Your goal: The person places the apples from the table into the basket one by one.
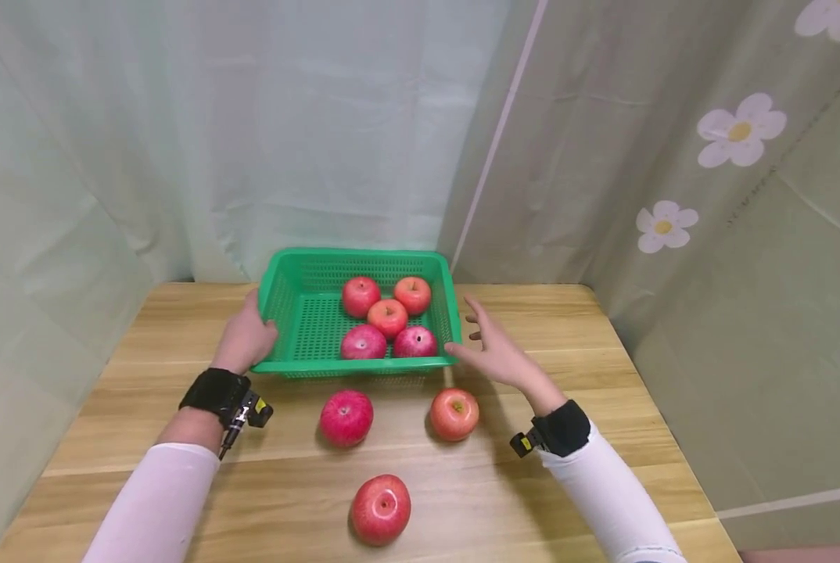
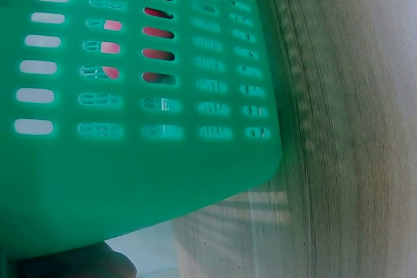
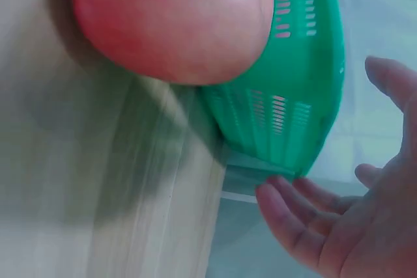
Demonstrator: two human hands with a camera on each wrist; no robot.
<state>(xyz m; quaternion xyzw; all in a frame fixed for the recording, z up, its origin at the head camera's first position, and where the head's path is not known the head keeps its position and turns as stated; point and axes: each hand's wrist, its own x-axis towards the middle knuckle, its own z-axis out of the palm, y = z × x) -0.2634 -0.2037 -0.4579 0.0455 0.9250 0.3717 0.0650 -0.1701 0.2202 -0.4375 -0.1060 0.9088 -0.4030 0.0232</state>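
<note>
A green plastic basket (image 1: 316,319) with slotted walls stands at the back of the table, with several red apples (image 1: 388,318) grouped in its right half. My left hand (image 1: 246,336) grips the basket's left rim, thumb over the edge; in the left wrist view the slotted wall (image 2: 130,174) hides most of that hand. My right hand (image 1: 497,352) is at the basket's right side, its fingers spread and holding nothing. In the right wrist view, the hand (image 3: 365,239) has its fingertips close to the basket's rim; whether they touch cannot be told.
Three apples lie on the wooden table (image 1: 265,500) in front of the basket: a dark pink one (image 1: 346,418) at left, a lighter one (image 1: 454,414) at right, and one (image 1: 381,510) nearest me. A pale curtain (image 1: 335,141) hangs behind the table.
</note>
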